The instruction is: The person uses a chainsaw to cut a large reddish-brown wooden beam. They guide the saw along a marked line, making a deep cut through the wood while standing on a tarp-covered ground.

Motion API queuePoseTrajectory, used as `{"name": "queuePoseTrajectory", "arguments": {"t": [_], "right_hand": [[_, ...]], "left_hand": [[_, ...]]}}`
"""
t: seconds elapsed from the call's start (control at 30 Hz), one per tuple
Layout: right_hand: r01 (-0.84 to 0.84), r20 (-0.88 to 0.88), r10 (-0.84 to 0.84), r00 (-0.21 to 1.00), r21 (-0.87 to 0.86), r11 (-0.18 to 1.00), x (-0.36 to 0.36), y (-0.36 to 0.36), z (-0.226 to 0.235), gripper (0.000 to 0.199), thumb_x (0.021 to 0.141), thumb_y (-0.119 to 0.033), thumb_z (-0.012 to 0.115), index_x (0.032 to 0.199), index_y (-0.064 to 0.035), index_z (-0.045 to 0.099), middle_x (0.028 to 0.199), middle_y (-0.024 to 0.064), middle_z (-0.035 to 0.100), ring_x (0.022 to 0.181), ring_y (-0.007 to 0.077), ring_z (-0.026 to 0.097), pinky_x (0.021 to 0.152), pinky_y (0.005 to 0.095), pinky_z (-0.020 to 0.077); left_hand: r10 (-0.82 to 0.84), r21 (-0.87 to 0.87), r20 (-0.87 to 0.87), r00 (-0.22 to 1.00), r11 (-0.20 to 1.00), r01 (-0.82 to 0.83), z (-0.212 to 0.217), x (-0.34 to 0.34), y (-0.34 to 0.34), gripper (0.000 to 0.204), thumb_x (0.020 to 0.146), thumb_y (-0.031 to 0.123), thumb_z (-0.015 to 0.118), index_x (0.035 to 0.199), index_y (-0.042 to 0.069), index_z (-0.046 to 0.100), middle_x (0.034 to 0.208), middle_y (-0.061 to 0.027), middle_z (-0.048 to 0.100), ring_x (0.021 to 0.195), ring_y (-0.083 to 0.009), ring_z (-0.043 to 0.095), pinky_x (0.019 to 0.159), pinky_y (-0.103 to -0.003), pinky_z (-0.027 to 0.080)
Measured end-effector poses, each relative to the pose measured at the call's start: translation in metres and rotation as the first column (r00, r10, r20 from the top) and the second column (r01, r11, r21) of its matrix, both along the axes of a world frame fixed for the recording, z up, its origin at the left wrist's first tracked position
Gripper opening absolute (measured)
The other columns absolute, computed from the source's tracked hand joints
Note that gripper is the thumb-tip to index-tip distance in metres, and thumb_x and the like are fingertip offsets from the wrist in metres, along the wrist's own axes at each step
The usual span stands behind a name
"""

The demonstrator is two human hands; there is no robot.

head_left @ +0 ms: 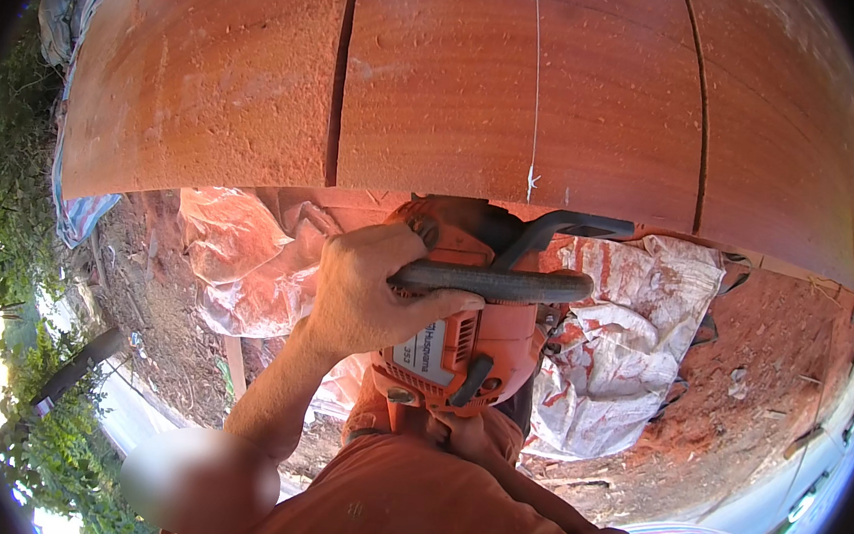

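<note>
An orange chainsaw with a plastic body [503, 345] is held in front of the person's torso, at the near edge of a broad reddish-brown wooden slab [440, 97]. Its long axis runs away from the person, the rear toward the body and the front toward the slab, where the foremost part is hidden. The black tubular front handle [526, 286] lies crosswise to that axis. The left hand [365, 287] wraps around the handle's left part. The right hand [462, 433] is at the saw's rear, partly covered; its grip cannot be told. The hands are apart. Two dark straight slots [340, 79] flank a thin white line [535, 75] on the slab, all pointing away from the person. Dusty white woven sacks [631, 353] lie below.
</note>
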State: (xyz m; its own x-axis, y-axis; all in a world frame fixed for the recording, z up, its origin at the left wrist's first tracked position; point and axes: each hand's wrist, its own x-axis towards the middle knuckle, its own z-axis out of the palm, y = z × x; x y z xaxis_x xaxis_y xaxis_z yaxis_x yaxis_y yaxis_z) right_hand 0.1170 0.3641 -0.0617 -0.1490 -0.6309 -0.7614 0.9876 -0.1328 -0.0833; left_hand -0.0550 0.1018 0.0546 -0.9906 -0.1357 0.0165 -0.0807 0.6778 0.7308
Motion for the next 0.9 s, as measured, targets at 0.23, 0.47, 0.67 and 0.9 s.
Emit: {"name": "queuePoseTrajectory", "arguments": {"t": [0.23, 0.47, 0.67, 0.9], "right_hand": [[0.016, -0.031, -0.017, 0.999, -0.034, 0.999, -0.003, 0.000, -0.002, 0.010, 0.100, -0.013, 0.061, 0.101, -0.0034, 0.057, 0.060, 0.0018, 0.048, 0.051, 0.0125, 0.046, 0.049, 0.0302, 0.0358], [-0.031, -0.081, 0.030, 0.996, -0.013, 0.999, -0.003, 0.001, -0.001, 0.012, 0.100, -0.014, 0.063, 0.100, -0.0024, 0.059, 0.059, 0.0023, 0.050, 0.049, 0.0121, 0.046, 0.048, 0.0297, 0.0362], [-0.040, -0.085, 0.044, 0.995, 0.044, 0.998, -0.008, 0.003, 0.003, 0.013, 0.099, -0.014, 0.063, 0.096, -0.0025, 0.059, 0.060, 0.0025, 0.052, 0.050, 0.0122, 0.048, 0.049, 0.0288, 0.0366], [-0.055, -0.072, 0.058, 0.996, 0.045, 0.997, -0.011, 0.007, 0.001, 0.013, 0.099, -0.014, 0.064, 0.094, -0.0032, 0.059, 0.061, 0.0029, 0.053, 0.051, 0.0121, 0.048, 0.049, 0.0285, 0.0363]], "left_hand": [[0.030, 0.046, 0.001, 1.000, 0.998, -0.030, -0.001, -0.001, 0.000, 0.055, 0.061, 0.040, 0.096, 0.061, 0.005, 0.054, 0.056, -0.0083, 0.049, 0.047, -0.0236, 0.050, 0.045, -0.036, 0.037], [0.020, 0.022, 0.004, 1.000, 1.000, -0.020, 0.002, -0.001, 0.000, 0.054, 0.061, 0.038, 0.096, 0.061, 0.005, 0.054, 0.056, -0.0084, 0.048, 0.047, -0.0233, 0.050, 0.045, -0.036, 0.037], [0.013, 0.005, 0.007, 1.000, 1.000, -0.013, 0.007, -0.001, -0.001, 0.053, 0.062, 0.036, 0.096, 0.062, 0.004, 0.054, 0.057, -0.0087, 0.050, 0.048, -0.0223, 0.050, 0.045, -0.035, 0.037], [0.034, 0.042, 0.087, 0.996, 0.998, -0.037, 0.010, 0.002, -0.001, 0.038, 0.062, 0.027, 0.095, 0.078, 0.002, 0.071, 0.059, -0.0059, 0.057, 0.052, -0.0158, 0.053, 0.050, -0.032, 0.038]]}}
